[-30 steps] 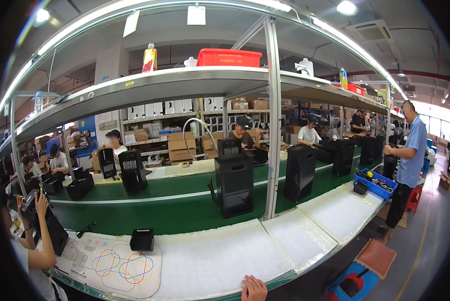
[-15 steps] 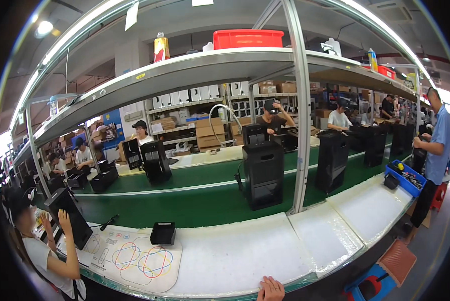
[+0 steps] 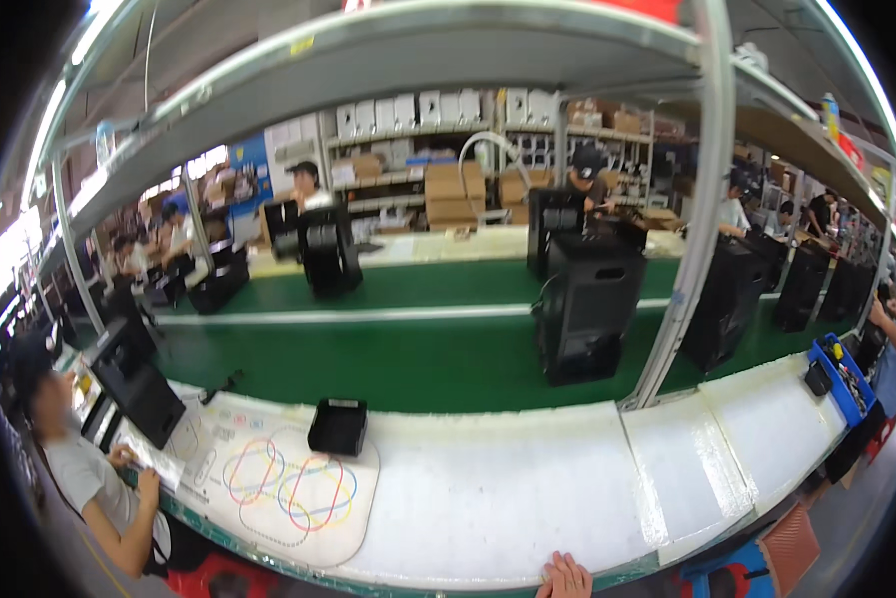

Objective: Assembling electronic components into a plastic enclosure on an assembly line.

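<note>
My right hand [image 3: 565, 576] rests at the near edge of the white work surface [image 3: 498, 488], at the bottom of the view. Its fingers lie flat on the edge, stretched forward, and nothing shows in them. My left hand is out of sight. Ahead and to the left, a small black open tray [image 3: 338, 427] sits on the upper right corner of a white mat [image 3: 193, 488] printed with coloured looping lines. The hand touches neither of these.
A green conveyor [image 3: 418, 369] runs behind the bench, carrying tall black machines [image 3: 592, 309]. A metal post [image 3: 697, 219] stands right of centre under an overhead shelf. At far right is a blue bin [image 3: 851, 389] of parts; at left a co-worker [image 3: 89, 478] stands by a black machine.
The view has tilted down and turned left, so things appear further right. The co-worker at left has lowered both hands from the black machine to the bench. My right hand stays at the edge.
</note>
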Demonstrator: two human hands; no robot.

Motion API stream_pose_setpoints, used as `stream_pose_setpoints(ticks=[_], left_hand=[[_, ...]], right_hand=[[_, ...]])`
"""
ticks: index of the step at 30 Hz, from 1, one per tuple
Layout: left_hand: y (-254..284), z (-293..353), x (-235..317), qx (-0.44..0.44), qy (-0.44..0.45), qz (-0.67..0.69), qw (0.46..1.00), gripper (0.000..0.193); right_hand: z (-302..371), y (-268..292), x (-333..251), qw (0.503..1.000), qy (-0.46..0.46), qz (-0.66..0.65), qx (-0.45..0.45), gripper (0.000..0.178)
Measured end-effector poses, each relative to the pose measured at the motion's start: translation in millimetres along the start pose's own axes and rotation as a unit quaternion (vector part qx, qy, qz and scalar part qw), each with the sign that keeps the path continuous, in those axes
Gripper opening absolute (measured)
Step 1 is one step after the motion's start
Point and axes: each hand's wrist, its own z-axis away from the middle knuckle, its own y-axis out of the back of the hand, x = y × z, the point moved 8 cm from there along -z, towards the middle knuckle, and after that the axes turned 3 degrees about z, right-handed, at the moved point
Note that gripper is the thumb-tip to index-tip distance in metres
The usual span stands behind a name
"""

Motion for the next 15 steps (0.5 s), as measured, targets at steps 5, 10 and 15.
stream_pose_setpoints(ticks=[5, 10, 15], left_hand=[[10.3, 31.3, 30.6, 0.162, -0.018, 0.06, 0.985, 0.035], [7.9, 41.5, 48.3, 0.301, -0.092, 0.192, 0.929, 0.035], [7.8, 39.9, 82.8, 0.273, -0.147, 0.275, 0.91, 0.034]], right_hand=[[2.9, -20.7, 6.7, 0.996, -0.008, 0.082, -0.036, 0.025], [-4.6, -29.4, 8.7, 0.996, -0.043, 0.065, -0.054, 0.031], [-13.6, -22.9, 8.7, 0.992, -0.052, 0.076, -0.08, 0.032]])
